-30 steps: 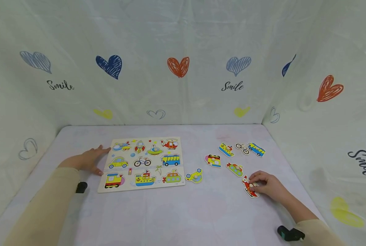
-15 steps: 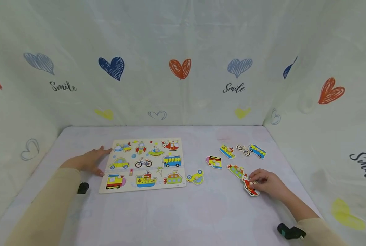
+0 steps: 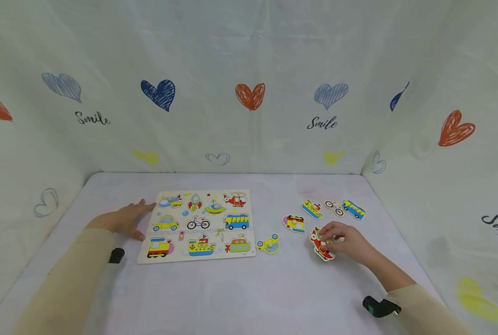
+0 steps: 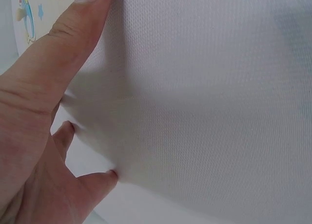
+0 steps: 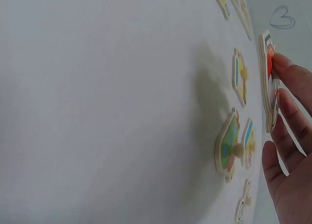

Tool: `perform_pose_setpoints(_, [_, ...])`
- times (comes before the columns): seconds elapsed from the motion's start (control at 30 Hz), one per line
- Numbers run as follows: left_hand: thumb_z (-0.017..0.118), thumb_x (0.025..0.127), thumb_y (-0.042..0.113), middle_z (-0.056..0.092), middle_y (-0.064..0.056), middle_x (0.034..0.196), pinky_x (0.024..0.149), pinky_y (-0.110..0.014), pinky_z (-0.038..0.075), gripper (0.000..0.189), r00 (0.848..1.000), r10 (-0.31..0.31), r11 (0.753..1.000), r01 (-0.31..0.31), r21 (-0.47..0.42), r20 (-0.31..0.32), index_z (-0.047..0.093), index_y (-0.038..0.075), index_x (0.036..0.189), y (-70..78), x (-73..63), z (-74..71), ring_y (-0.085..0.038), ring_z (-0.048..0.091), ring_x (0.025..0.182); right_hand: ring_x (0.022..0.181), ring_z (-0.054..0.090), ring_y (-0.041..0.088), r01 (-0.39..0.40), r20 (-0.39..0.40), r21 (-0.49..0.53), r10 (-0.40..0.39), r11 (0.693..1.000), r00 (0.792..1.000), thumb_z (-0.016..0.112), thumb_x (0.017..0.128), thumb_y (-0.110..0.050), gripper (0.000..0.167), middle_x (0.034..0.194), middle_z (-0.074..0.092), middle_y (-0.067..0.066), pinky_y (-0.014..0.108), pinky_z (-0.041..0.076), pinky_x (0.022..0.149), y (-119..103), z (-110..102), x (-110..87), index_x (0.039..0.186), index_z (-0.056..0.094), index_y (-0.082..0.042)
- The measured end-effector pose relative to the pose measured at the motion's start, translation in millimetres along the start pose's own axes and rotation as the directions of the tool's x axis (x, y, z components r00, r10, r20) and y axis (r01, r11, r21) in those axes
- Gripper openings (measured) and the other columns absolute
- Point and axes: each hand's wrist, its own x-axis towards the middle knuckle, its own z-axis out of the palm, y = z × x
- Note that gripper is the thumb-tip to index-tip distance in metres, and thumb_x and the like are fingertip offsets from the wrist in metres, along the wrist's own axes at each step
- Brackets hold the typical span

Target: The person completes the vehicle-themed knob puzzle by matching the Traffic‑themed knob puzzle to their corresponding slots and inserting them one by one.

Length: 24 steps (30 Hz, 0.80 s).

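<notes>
My right hand (image 3: 349,242) pinches a red helicopter puzzle piece (image 3: 318,244) between thumb and fingers. In the right wrist view the helicopter piece stands off the white tabletop, its layered wooden edge showing. Beneath the hand lies a green submarine piece (image 5: 228,141) with a wooden knob; the hand and helicopter mostly cover it in the head view. On the left, my left hand (image 3: 125,219) spreads its fingers, with thumb and fingertips at the left edge of the wooden puzzle board (image 3: 179,252). Vehicle pictures in three rows fill the board.
A yellow car piece (image 3: 268,244) lies upside down by the board's right edge. Farther right are a train piece (image 3: 294,224), a ship piece (image 3: 312,209), a bicycle piece (image 3: 334,207) and a bus piece (image 3: 353,209). Cloth with printed hearts surrounds the table.
The right hand has raised the helicopter piece and carried it left, over the submarine piece. The left hand stays at the board's edge. The head view has shifted slightly.
</notes>
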Motion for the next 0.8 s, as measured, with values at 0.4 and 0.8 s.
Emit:
perform_pose_setpoints(0.4, [0.090,0.067,0.029,0.009,-0.041,0.149,0.102,-0.074,0.020,0.108,1.000,-0.014,1.000,0.014,-0.005,-0.003,0.027,0.000,0.150,-0.4,-1.6,0.0,-0.064,0.012,0.133,0.117,0.053,0.029,-0.004,0.010,0.007,0.003,1.000,1.000,0.081,0.081,-0.019,0.009,0.114,0.064,-0.001,0.038,0.051,0.088,-27,22,37.8,0.088,0.077,-0.021])
perform_pose_setpoints(0.8, [0.089,0.068,0.027,0.010,-0.041,0.150,0.103,-0.074,0.018,0.106,1.000,-0.004,1.000,0.004,-0.022,-0.008,0.028,-0.001,0.149,5.9,-7.9,-2.0,-0.064,0.011,0.133,0.103,0.052,0.023,0.020,-0.015,0.032,-0.020,0.999,1.000,0.081,0.081,-0.016,0.007,0.102,0.058,-0.003,0.034,0.052,0.078,-46,37,70.4,0.086,0.079,-0.020])
